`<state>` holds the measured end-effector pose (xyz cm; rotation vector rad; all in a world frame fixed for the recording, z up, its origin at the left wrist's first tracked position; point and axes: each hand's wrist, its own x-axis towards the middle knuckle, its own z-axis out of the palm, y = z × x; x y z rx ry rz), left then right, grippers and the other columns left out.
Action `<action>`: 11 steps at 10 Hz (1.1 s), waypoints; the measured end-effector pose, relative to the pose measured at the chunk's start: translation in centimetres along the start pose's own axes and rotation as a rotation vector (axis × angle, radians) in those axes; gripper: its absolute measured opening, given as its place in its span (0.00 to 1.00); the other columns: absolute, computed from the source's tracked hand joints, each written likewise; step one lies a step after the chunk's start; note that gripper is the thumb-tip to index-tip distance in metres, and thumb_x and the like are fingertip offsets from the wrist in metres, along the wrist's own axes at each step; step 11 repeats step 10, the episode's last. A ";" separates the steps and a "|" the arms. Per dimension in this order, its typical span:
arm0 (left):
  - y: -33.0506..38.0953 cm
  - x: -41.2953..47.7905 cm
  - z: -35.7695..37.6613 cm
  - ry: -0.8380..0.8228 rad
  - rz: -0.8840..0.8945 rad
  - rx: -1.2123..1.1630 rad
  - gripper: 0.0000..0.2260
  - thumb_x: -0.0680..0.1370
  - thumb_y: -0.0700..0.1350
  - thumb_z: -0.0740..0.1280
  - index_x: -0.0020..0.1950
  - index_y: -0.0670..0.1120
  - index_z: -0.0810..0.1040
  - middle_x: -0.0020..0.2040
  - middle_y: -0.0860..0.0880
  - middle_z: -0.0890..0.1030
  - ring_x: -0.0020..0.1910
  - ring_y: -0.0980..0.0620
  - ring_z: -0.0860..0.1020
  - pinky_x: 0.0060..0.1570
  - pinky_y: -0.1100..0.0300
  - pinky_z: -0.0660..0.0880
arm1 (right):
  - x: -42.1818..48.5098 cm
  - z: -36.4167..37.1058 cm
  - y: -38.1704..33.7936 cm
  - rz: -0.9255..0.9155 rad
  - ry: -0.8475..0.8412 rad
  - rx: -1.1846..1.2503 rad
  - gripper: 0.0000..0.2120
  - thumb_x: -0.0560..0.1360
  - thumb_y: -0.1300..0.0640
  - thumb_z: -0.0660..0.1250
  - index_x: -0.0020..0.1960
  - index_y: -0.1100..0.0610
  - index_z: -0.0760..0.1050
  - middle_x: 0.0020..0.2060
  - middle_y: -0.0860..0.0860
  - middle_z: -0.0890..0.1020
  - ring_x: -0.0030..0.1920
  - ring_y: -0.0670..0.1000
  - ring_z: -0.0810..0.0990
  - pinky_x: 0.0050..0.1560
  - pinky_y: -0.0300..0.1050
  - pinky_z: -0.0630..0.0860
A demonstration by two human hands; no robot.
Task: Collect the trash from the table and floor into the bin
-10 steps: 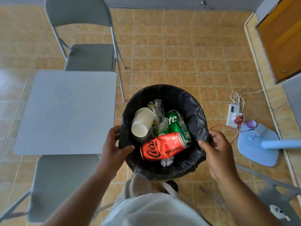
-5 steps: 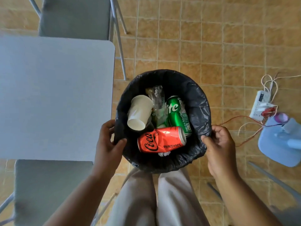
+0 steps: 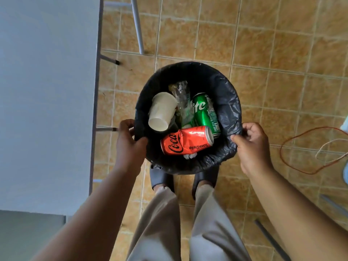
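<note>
A round bin [image 3: 222, 85] lined with a black bag sits low over the tiled floor, just in front of my feet. Inside lie a crushed red cola can [image 3: 187, 143], a green soda can [image 3: 205, 113], a white paper cup [image 3: 161, 113], a crumpled clear plastic bottle [image 3: 181, 99] and a bit of white paper [image 3: 190, 156]. My left hand [image 3: 129, 143] grips the bin's left rim, thumb over the edge. My right hand [image 3: 251, 146] grips the right rim the same way.
A grey table [image 3: 47, 91] fills the left side, its legs close to the bin. A grey chair seat [image 3: 28, 234] lies at the lower left. Red and white cables [image 3: 305, 147] loop on the floor to the right. A chair leg [image 3: 137, 25] stands beyond the bin.
The view has tilted further down and closer over the bin; my feet and legs now show. Both hands keep their hold on the rim.
</note>
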<state>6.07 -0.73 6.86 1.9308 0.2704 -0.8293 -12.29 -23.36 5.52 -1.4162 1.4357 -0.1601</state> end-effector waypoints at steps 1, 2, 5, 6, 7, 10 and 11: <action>-2.5 3.5 1.2 0.044 -0.049 0.037 0.22 0.71 0.28 0.63 0.49 0.57 0.71 0.49 0.43 0.81 0.44 0.45 0.79 0.34 0.56 0.76 | 2.5 2.2 2.8 0.038 -0.017 -0.041 0.12 0.64 0.60 0.69 0.45 0.47 0.74 0.43 0.52 0.84 0.43 0.51 0.82 0.48 0.53 0.80; -4.4 5.8 1.7 0.037 -0.083 0.060 0.22 0.70 0.29 0.63 0.46 0.58 0.70 0.48 0.42 0.81 0.41 0.45 0.79 0.31 0.56 0.76 | 4.4 3.9 4.5 0.058 -0.018 -0.088 0.12 0.63 0.58 0.68 0.43 0.43 0.74 0.43 0.50 0.84 0.43 0.51 0.83 0.47 0.53 0.81; -8.4 8.5 1.8 0.016 -0.132 0.104 0.20 0.73 0.27 0.64 0.51 0.52 0.72 0.52 0.41 0.81 0.49 0.44 0.79 0.42 0.53 0.78 | 6.9 5.8 6.7 0.029 -0.069 -0.222 0.17 0.67 0.59 0.72 0.40 0.36 0.73 0.43 0.47 0.84 0.46 0.55 0.84 0.46 0.52 0.81; -9.0 8.6 1.7 0.014 -0.140 0.117 0.19 0.74 0.27 0.65 0.55 0.50 0.72 0.55 0.39 0.82 0.54 0.42 0.80 0.49 0.46 0.79 | 7.1 5.7 7.3 0.030 -0.086 -0.251 0.21 0.71 0.63 0.73 0.40 0.36 0.73 0.44 0.46 0.83 0.48 0.54 0.84 0.48 0.52 0.81; -8.9 9.1 1.8 0.013 -0.128 0.131 0.19 0.75 0.29 0.66 0.56 0.51 0.71 0.54 0.39 0.82 0.54 0.41 0.81 0.50 0.46 0.80 | 7.7 5.7 7.3 0.002 -0.107 -0.283 0.17 0.73 0.62 0.73 0.43 0.40 0.72 0.48 0.47 0.84 0.50 0.54 0.84 0.50 0.53 0.82; -7.2 9.1 1.5 0.074 -0.074 0.382 0.22 0.73 0.36 0.72 0.64 0.50 0.73 0.58 0.45 0.81 0.56 0.45 0.80 0.51 0.50 0.79 | 7.8 5.3 4.4 -0.051 -0.145 -0.478 0.11 0.74 0.56 0.75 0.53 0.50 0.75 0.47 0.48 0.82 0.48 0.52 0.82 0.43 0.38 0.74; -7.2 9.1 1.5 0.074 -0.074 0.382 0.22 0.73 0.36 0.72 0.64 0.50 0.73 0.58 0.45 0.81 0.56 0.45 0.80 0.51 0.50 0.79 | 7.8 5.3 4.4 -0.051 -0.145 -0.478 0.11 0.74 0.56 0.75 0.53 0.50 0.75 0.47 0.48 0.82 0.48 0.52 0.82 0.43 0.38 0.74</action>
